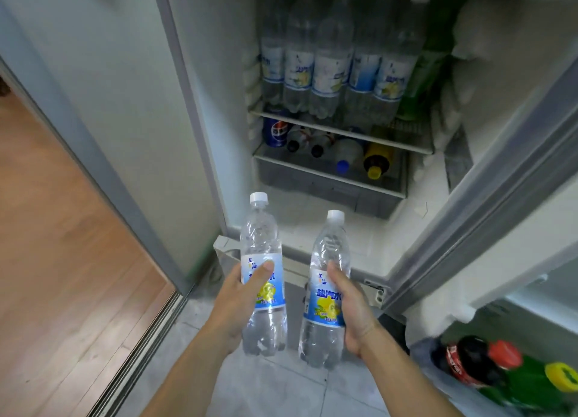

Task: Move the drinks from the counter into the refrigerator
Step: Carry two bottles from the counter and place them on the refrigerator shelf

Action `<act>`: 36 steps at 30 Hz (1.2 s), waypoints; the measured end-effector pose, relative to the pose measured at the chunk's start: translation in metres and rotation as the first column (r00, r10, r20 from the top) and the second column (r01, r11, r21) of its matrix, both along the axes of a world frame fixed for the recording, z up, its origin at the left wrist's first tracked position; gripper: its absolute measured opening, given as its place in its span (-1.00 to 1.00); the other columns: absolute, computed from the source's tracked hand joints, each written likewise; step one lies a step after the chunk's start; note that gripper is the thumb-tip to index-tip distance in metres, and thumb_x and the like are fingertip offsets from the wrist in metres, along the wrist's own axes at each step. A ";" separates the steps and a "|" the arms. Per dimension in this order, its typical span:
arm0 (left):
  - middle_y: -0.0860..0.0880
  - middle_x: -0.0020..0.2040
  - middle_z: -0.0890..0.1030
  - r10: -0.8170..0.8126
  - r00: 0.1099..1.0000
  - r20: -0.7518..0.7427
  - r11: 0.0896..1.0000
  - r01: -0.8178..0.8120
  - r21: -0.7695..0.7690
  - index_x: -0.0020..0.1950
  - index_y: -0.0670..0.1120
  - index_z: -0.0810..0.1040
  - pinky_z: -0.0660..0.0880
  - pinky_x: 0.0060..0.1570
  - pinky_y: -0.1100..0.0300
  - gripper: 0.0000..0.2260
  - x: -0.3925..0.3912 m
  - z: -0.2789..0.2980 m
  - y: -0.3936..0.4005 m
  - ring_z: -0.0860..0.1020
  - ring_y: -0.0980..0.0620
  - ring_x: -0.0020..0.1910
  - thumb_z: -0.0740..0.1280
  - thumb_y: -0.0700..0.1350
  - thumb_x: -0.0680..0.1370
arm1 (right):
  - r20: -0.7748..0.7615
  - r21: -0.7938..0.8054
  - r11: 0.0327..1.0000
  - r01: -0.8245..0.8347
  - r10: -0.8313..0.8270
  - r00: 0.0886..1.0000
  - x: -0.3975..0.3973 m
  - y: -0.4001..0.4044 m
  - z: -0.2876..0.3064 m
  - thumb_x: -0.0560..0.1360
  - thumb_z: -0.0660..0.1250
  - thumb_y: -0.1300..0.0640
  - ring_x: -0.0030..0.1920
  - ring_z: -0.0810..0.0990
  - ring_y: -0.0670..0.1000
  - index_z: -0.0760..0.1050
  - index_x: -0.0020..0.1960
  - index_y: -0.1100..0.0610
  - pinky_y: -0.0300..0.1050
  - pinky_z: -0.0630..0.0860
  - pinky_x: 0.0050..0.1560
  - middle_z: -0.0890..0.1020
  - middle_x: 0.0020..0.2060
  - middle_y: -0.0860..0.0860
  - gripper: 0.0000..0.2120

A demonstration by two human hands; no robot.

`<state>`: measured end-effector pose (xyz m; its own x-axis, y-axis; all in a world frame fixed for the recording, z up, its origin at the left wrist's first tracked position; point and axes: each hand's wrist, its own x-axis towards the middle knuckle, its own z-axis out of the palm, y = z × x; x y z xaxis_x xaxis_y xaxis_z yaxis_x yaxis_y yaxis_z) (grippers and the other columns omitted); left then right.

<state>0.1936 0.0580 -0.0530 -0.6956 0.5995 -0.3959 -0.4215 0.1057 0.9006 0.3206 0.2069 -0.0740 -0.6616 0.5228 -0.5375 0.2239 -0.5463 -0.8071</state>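
Clear bottles with blue-and-white labels (yellow lemon print), white caps; orange-brown wooden floor

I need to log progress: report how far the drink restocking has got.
Done: the refrigerator stands open with clear bottles already on its upper shelf. In hand: the left hand and right hand each grip one bottle, left bottle, right bottle. Left: shelving both; the counter is out of view.

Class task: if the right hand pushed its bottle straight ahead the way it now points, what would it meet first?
Probably the drawer at the fridge's bottom; depth is unclear. The right hand holds its bottle pointing there.
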 end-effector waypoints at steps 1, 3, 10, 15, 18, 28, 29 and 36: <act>-0.04 -0.01 0.72 -0.016 1.000 -0.001 1.000 0.016 0.004 0.00 0.17 0.64 0.61 0.06 -0.10 -0.74 -0.006 0.002 0.009 0.70 -0.09 -0.02 0.50 0.19 0.35 | 0.010 0.015 0.999 0.032 -0.032 0.999 -0.004 0.006 0.002 0.13 0.48 -0.37 -0.12 0.74 0.17 0.62 0.12 0.14 -0.03 0.65 -0.17 0.73 -0.07 0.18 -0.25; -0.04 -0.02 0.73 -0.047 0.999 -0.007 0.999 0.047 0.020 -0.04 0.17 0.65 0.64 -0.05 0.00 -0.72 -0.017 0.005 0.025 0.71 -0.05 -0.06 0.55 0.20 0.32 | 0.012 0.020 0.995 0.095 -0.095 0.995 -0.011 0.018 0.006 0.14 0.47 -0.37 -0.09 0.74 0.16 0.61 0.15 0.11 -0.03 0.65 -0.11 0.73 -0.05 0.16 -0.25; 0.01 -0.03 0.73 -0.187 0.980 -0.065 0.981 0.189 0.034 -0.03 0.23 0.63 0.60 0.09 -0.10 -0.74 -0.066 0.015 0.083 0.71 -0.04 -0.05 0.49 0.20 0.32 | -0.050 0.079 0.957 0.279 -0.275 0.960 -0.042 0.050 0.027 0.16 0.49 -0.32 -0.08 0.73 0.14 0.57 0.19 0.11 -0.03 0.65 -0.11 0.73 -0.03 0.16 -0.26; 0.04 -0.05 0.73 -0.271 0.938 -0.215 0.951 0.296 0.092 0.02 0.20 0.60 0.60 -0.11 0.11 -0.84 -0.109 0.045 0.129 0.71 0.04 -0.08 0.47 0.05 0.47 | -0.163 0.205 0.883 0.423 -0.396 0.904 -0.071 0.076 0.061 0.21 0.52 -0.29 -0.08 0.74 0.13 0.59 0.16 0.09 -0.05 0.64 -0.14 0.74 -0.06 0.12 -0.34; 0.10 -0.04 0.71 -0.275 0.897 -0.345 0.926 0.343 0.156 0.11 0.15 0.54 0.62 -0.07 0.17 -0.68 -0.128 0.075 0.164 0.69 0.08 -0.03 0.53 0.02 0.41 | -0.245 0.319 0.796 0.515 -0.455 0.856 -0.091 0.096 0.089 0.24 0.50 -0.25 -0.06 0.74 0.09 0.59 0.17 0.06 -0.08 0.66 -0.17 0.75 -0.05 0.06 -0.39; 0.07 0.14 0.58 -0.092 0.736 -0.671 0.850 0.409 0.332 0.28 0.02 0.39 0.53 0.10 0.30 -0.52 -0.137 0.154 0.276 0.57 0.24 0.11 0.51 -0.18 0.46 | -0.497 0.640 0.296 0.709 -0.545 0.676 -0.135 0.182 0.171 0.43 0.48 -0.07 0.13 0.62 -0.15 0.41 0.32 -0.04 -0.29 0.59 0.05 0.62 0.13 -0.13 -0.49; -0.01 0.18 0.58 -0.074 0.739 -0.670 0.851 0.396 0.344 0.30 -0.02 0.39 0.54 0.14 0.22 -0.52 -0.136 0.156 0.286 0.57 0.14 0.15 0.51 -0.19 0.46 | -0.506 0.636 0.276 0.720 -0.556 0.660 -0.138 0.192 0.173 0.43 0.48 -0.07 0.14 0.60 -0.14 0.39 0.34 -0.03 -0.30 0.58 0.05 0.60 0.14 -0.13 -0.47; 0.02 0.16 0.55 0.021 0.710 -0.704 0.874 0.329 0.358 0.29 -0.02 0.41 0.51 0.09 0.36 -0.54 -0.137 0.149 0.335 0.55 0.25 0.08 0.50 -0.17 0.46 | -0.492 0.623 0.311 0.717 -0.556 0.669 -0.152 0.244 0.172 0.49 0.46 0.11 -0.04 0.57 -0.38 0.38 0.36 0.14 -0.55 0.47 -0.18 0.59 0.11 -0.09 -0.51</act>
<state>0.0566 0.3933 0.0963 -0.5429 0.7016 0.4615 0.2960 -0.3544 0.8870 0.1681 0.4510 0.0977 0.0360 0.9449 0.3254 -0.0858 0.3273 -0.9410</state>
